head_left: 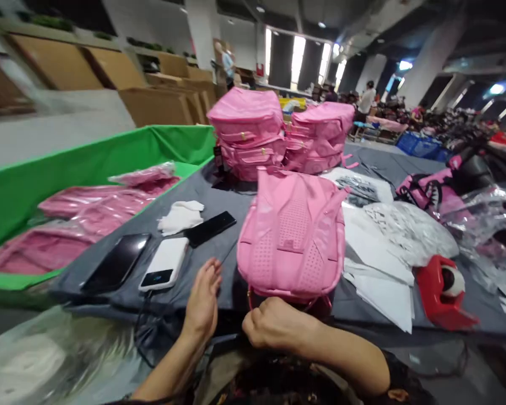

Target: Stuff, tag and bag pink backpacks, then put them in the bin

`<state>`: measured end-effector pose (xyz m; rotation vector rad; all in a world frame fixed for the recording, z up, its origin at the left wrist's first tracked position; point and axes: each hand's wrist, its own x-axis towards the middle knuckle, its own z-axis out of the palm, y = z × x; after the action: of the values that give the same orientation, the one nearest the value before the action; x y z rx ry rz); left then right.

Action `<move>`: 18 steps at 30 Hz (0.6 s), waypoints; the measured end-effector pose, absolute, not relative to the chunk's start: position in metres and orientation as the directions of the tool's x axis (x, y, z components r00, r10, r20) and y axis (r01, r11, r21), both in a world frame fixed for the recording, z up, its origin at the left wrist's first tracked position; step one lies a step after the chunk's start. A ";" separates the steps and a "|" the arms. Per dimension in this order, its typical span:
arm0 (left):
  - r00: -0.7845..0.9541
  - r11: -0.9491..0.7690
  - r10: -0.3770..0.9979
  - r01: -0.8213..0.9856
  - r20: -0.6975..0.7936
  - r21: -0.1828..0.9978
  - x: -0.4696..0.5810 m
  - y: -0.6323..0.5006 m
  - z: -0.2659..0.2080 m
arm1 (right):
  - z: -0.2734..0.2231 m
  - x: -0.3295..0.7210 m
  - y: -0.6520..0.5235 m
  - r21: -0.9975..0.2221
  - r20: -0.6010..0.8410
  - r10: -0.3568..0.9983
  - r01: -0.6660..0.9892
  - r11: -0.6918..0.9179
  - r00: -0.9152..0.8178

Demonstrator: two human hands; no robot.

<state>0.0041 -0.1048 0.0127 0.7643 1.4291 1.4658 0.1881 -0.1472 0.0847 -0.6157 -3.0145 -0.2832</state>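
A pink backpack [293, 233] lies on the grey-covered table with its straps and perforated back panel facing up. My right hand [272, 323] is curled closed just below the bag's near edge, by a thin loop there; what its fingers hold, if anything, is hidden. To the left of the bag, apart from it, my left hand [204, 298] is held up empty, fingers stretched out. Beyond that hand lie a white power bank [164, 264], a black phone [209, 229], a larger dark phone-like device [117, 261] and a crumpled white cloth [180, 217].
Two stacks of pink bags [248, 132] stand at the table's back. A green-lined bin [109, 149] with plastic-wrapped pink bags is at left. White paper sheets [379, 287], clear plastic bags [413, 230] and a red tape dispenser [438, 298] lie at right. People stand far back.
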 end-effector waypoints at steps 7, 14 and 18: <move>0.134 -0.447 0.882 0.546 0.453 0.709 0.006 -0.101 0.032 | 0.073 0.287 -0.191 -0.570 0.707 0.691 0.699 0.432 0.151; 0.201 -0.458 0.881 0.585 0.428 0.669 0.007 -0.065 0.025 | 0.004 0.289 -0.199 -0.721 0.343 0.935 0.663 0.204 0.085; 0.286 -0.443 0.895 0.644 0.341 0.623 -0.018 -0.081 0.033 | -0.007 0.279 -0.206 -0.725 0.336 0.929 0.672 0.150 0.155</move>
<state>-0.0177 -0.0813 0.0334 2.1965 1.3897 0.9480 0.2790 -0.2060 -0.0073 -1.5882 -1.5836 0.3844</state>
